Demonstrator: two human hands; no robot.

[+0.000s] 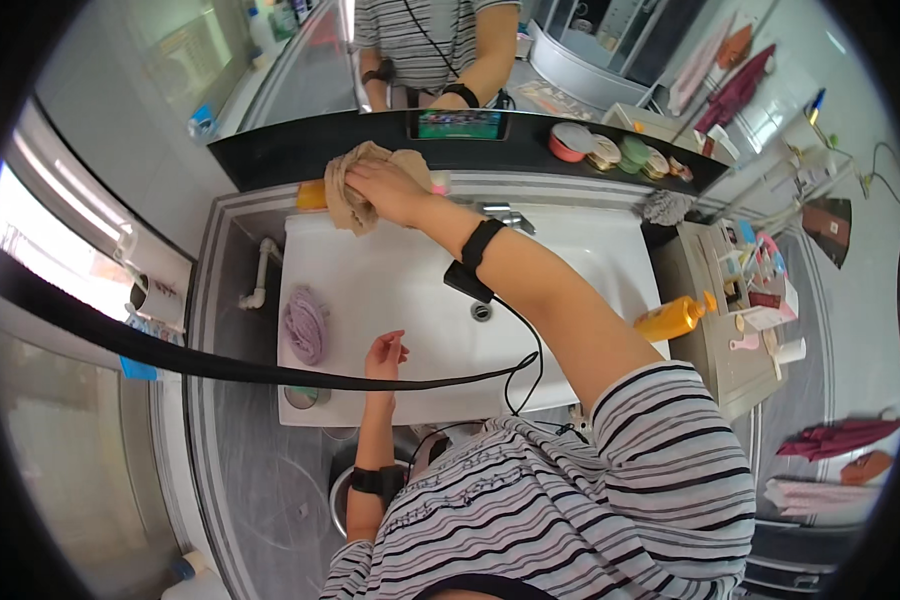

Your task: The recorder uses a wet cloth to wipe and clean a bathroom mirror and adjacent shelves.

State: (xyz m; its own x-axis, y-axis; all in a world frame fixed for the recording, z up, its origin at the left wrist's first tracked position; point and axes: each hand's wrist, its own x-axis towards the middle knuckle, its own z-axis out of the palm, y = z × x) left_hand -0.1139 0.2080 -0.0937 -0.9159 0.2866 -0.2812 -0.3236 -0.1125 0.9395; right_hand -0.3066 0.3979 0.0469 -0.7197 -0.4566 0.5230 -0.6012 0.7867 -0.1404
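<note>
My right hand [382, 187] reaches across the white washbasin [420, 262] and presses on a beige cloth [345, 191]. The cloth lies bunched over the basin's back left edge and partly over the black shelf [300, 161] beneath the mirror. Part of an orange item [311, 195] shows at the cloth's left side, and a small pink-and-white item [440, 182] is just right of it. Above the front left of the basin is my left hand [387, 355], empty, with its fingers loosely apart. A lilac mesh or cloth bundle [305, 325] rests on the basin's left rim.
Behind the basin's chrome faucet [506, 215], the shelf holds a phone [457, 125] and several tins [604, 152]. An orange pump bottle [673, 318] stands at the right rim. A black strap [217, 364] and cable [538, 337] cross the view.
</note>
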